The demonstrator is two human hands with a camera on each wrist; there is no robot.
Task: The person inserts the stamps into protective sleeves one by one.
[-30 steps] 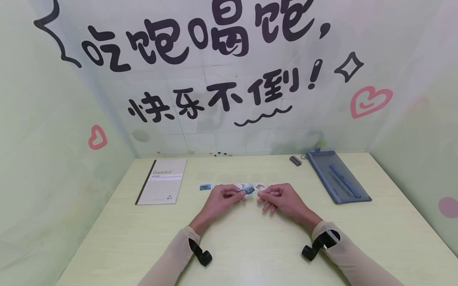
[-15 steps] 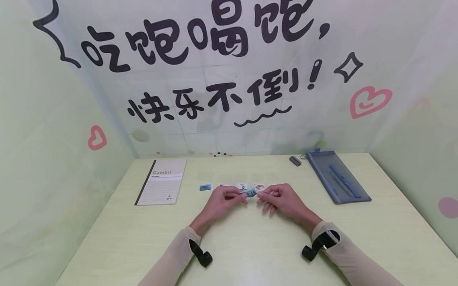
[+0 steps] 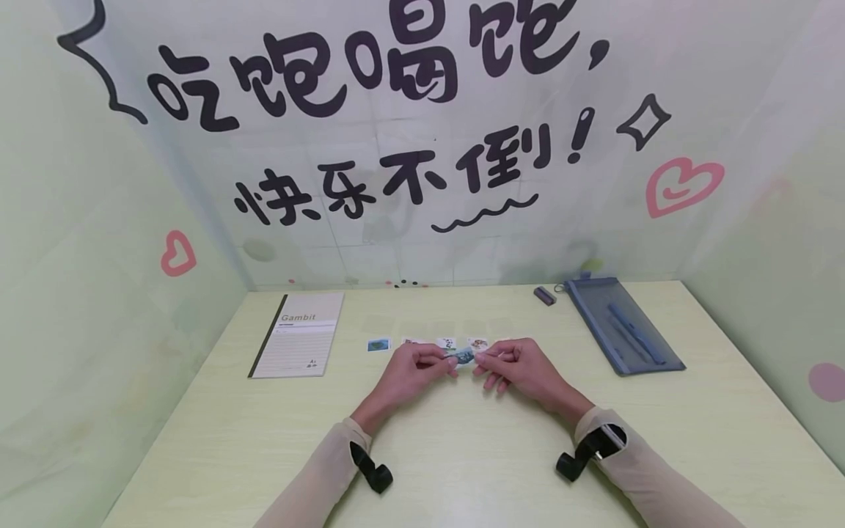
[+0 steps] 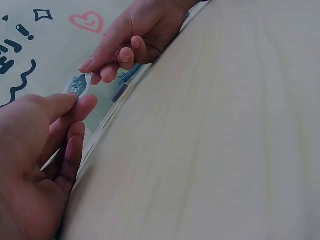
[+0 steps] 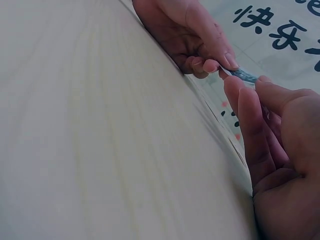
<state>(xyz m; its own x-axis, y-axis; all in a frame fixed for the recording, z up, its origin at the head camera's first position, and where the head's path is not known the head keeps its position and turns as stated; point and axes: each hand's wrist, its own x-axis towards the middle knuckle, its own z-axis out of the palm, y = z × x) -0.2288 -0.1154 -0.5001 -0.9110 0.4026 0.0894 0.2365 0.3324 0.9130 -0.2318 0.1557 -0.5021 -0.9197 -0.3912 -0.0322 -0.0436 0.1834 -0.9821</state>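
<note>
Between both hands is a small blue-grey postage stamp, held up in front of a row of other stamps. My left hand pinches its left edge between thumb and forefinger. At the opposite edge, the thumb and fingertips of my right hand pinch it too. The left wrist view shows the stamp with a pale toothed border, and in the right wrist view the stamp appears slightly bowed. Behind the hands lie a blue-green stamp and several more, partly hidden by the fingers.
Faint clear squares form a row behind the stamps. A notebook lies at the left. At the back right are a dark eraser-like block and a blue mesh zip pouch with a pen inside.
The stamp in my left hand has shifted slightly right and turned. My right fingertips, apart from it one second ago, now pinch its right edge.
</note>
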